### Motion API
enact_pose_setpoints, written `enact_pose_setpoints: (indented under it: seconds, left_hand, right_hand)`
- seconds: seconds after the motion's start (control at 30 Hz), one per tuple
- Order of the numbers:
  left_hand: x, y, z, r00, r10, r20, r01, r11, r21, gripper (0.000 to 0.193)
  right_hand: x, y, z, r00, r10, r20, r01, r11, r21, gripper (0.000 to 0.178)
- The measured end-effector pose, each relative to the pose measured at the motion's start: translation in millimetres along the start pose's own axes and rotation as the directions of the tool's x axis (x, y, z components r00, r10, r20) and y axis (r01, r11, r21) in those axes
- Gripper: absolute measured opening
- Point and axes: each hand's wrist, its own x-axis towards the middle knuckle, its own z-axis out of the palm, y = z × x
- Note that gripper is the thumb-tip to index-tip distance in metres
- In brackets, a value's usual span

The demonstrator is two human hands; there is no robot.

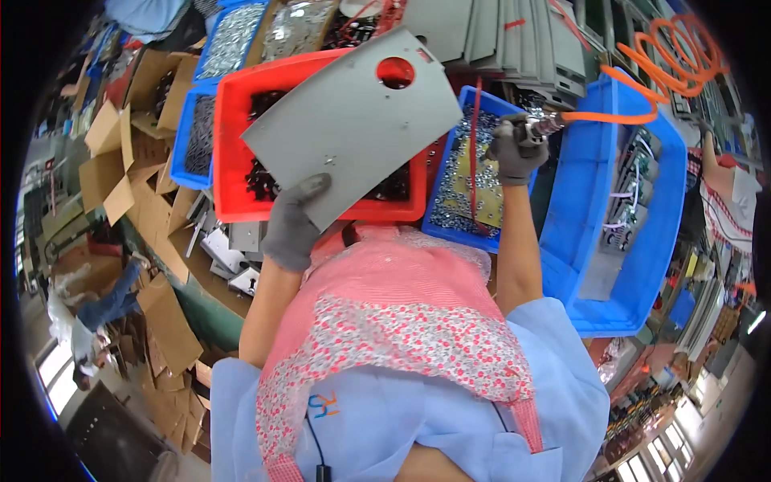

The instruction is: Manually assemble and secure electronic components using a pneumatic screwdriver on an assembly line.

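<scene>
My left hand [294,221], in a grey glove, grips the lower left corner of a flat grey metal panel [353,120], thumb on top. The panel has a round hole near its far end and tilts over a red bin [233,177] of small dark parts. To the right, my gloved right hand [516,151] is closed around an air tool [540,126], whose orange coiled hose [610,118] runs off to the right. Beneath that hand lies a blue tray [438,221] with many small shiny metal pieces and a yellowish sheet.
A large blue bin [574,217] with metal parts and wires stands at right. Stacked grey panels [514,40] lie at the back. Blue trays [193,136] of small hardware and open cardboard boxes [112,161] fill the left side. Another person's arm [711,157] shows far right.
</scene>
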Motion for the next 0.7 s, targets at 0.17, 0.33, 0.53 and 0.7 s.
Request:
enact_pose_setpoints:
  seconds: [0.17,0.33,0.53,0.7]
  left_hand:
    - [-8,-5,-9,0.989,0.042,0.14,-0.053,0.996,0.075,0.043]
    - [-14,-14,-10,0.981,-0.065,0.181,0.056,0.997,0.052,0.04]
    - [-23,-24,-1,0.956,-0.152,0.251,0.16,0.987,-0.013,0.038]
    - [-30,-27,-6,0.966,-0.165,0.198,0.134,0.978,0.16,0.039]
  right_hand:
    - [6,-96,8,0.945,0.32,-0.07,-0.249,0.841,0.479,0.015]
    - [3,-190,26,0.993,0.002,-0.121,0.069,0.812,0.58,0.025]
    - [-35,-229,42,0.956,-0.193,0.22,0.026,0.804,0.595,0.037]
    - [-54,-236,56,0.9,-0.242,0.362,-0.062,0.752,0.657,0.042]
